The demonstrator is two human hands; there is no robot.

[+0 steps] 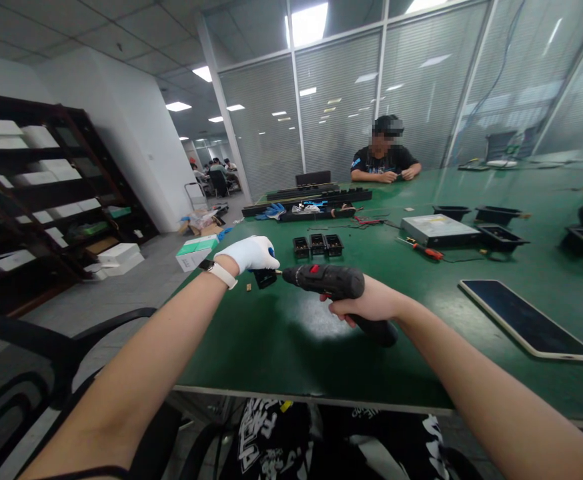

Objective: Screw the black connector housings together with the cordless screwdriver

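Note:
My right hand grips a black cordless drill by its handle, the bit pointing left. The bit's tip reaches a small black part on the green table. My left hand, in a white glove, is closed over that black part; the fingers hide most of it. A tiny brass-coloured piece lies on the table just left of the part. Beyond my hands stand three small black bins side by side, with small pieces inside.
To the right are a phone, a screwdriver, a silver metal box and black trays. Long black bars and a blue glove lie further back. A green-and-white box sits at the left edge. A person sits across.

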